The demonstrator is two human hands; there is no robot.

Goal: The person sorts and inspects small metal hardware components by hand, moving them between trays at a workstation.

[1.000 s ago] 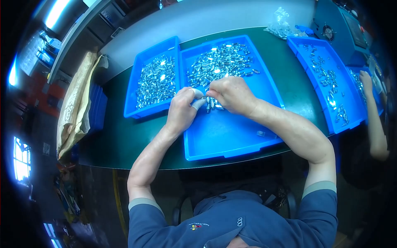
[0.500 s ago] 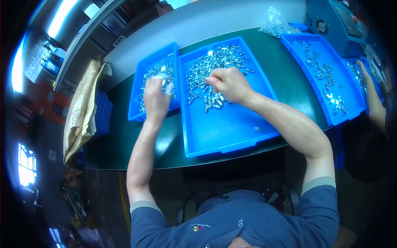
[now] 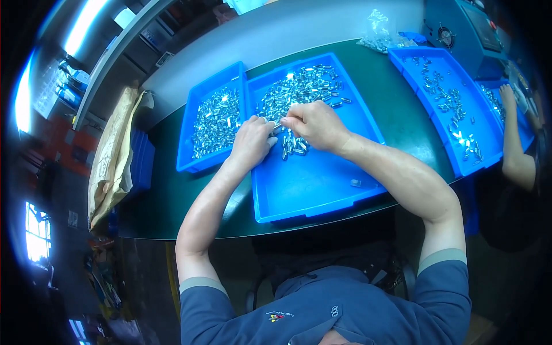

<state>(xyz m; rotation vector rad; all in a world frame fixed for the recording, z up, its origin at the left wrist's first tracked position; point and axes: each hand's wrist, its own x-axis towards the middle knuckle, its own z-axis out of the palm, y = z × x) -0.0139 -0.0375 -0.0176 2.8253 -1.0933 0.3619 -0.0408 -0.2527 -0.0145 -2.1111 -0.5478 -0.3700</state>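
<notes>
My left hand (image 3: 252,141) and my right hand (image 3: 319,125) meet over the left side of the middle blue tray (image 3: 310,192). A small shiny metal cylinder (image 3: 278,127) sits between their fingertips, pinched by my right thumb and fingers. My left fingers, with pale covers on some tips, are bent closed against it; what they grip is mostly hidden. Beyond the hands lies a heap of similar metal cylinders (image 3: 310,80). A smaller blue tray (image 3: 192,165) at the left holds many more of them (image 3: 215,123).
At the right stands another blue tray (image 3: 483,135) with scattered metal parts. A co-worker's arm (image 3: 512,132) reaches beside it. Clear bags of parts (image 3: 378,37) lie at the back. A brown paper sack (image 3: 112,158) stands left. One small pale piece (image 3: 356,183) lies in the middle tray.
My left hand has moved right and nearer, from above the left tray to my right hand. My right hand has stayed nearly in place. The co-worker's arm has shifted.
</notes>
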